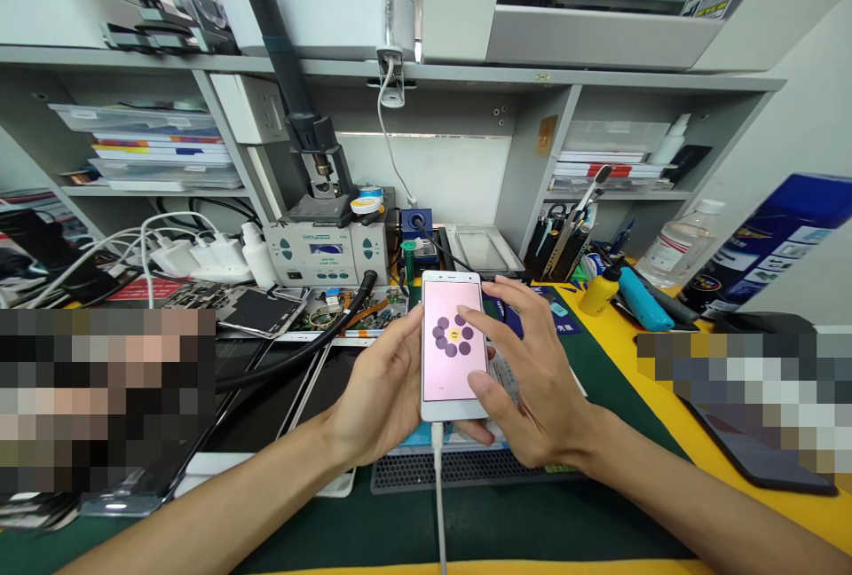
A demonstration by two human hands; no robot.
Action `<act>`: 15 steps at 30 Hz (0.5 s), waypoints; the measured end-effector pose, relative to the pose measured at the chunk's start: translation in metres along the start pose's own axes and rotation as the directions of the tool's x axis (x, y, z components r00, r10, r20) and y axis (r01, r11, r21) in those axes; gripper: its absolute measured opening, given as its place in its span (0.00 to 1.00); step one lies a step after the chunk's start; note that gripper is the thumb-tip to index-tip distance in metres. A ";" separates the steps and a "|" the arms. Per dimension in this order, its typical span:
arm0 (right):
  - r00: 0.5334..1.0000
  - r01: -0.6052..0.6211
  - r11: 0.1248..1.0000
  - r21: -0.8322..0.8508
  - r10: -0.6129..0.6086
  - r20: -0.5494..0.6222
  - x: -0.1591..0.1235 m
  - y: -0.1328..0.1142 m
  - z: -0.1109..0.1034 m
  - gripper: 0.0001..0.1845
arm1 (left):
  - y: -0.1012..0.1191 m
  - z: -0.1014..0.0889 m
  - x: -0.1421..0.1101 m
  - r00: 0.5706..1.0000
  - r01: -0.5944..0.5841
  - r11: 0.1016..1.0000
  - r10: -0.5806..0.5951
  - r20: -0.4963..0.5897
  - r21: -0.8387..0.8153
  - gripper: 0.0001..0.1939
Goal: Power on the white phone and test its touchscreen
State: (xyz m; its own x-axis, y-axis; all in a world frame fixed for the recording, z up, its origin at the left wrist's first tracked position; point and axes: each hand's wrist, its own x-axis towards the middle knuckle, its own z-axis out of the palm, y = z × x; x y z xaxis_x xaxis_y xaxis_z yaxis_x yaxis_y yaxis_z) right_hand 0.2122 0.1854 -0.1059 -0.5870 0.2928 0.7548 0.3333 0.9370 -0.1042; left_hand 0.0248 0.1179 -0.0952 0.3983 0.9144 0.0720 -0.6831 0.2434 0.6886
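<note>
A white smartphone (454, 346) stands upright above the green mat, its pink screen lit with a ring of purple dots. My left hand (379, 389) grips it from the left side and behind. My right hand (532, 380) hovers at the phone's right edge, fingers spread, the index fingertip touching the screen near the dots. A white cable (439, 504) is plugged into the phone's bottom and runs down toward me.
A soldering station (326, 247) and white chargers (200, 257) stand behind. Opened phones and circuit boards (333, 309) lie at the left. A tool holder (563, 238), a yellow bottle (597, 289) and a dark phone (759, 455) sit to the right.
</note>
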 end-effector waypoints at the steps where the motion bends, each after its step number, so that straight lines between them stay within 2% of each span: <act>1: 1.000 0.003 1.000 -0.004 -0.003 0.002 0.000 0.000 0.000 0.28 | 0.000 0.000 0.000 1.000 -0.001 1.000 0.001 -0.001 0.000 0.30; 11: 0.998 -0.004 1.000 -0.023 0.006 0.062 0.002 -0.001 0.001 0.26 | -0.001 0.000 0.000 1.000 -0.003 1.000 0.003 -0.010 0.003 0.30; 15: 1.000 0.018 1.000 -0.007 -0.018 0.016 0.001 -0.001 0.001 0.28 | 0.000 0.000 0.001 1.000 0.002 1.000 -0.002 -0.006 0.002 0.30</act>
State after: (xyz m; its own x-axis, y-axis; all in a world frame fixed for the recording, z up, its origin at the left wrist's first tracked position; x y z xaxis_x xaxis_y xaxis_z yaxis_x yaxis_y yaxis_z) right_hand 0.2107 0.1851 -0.1051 -0.6046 0.2788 0.7461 0.3279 0.9408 -0.0858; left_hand 0.0252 0.1183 -0.0951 0.3959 0.9159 0.0664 -0.6811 0.2444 0.6901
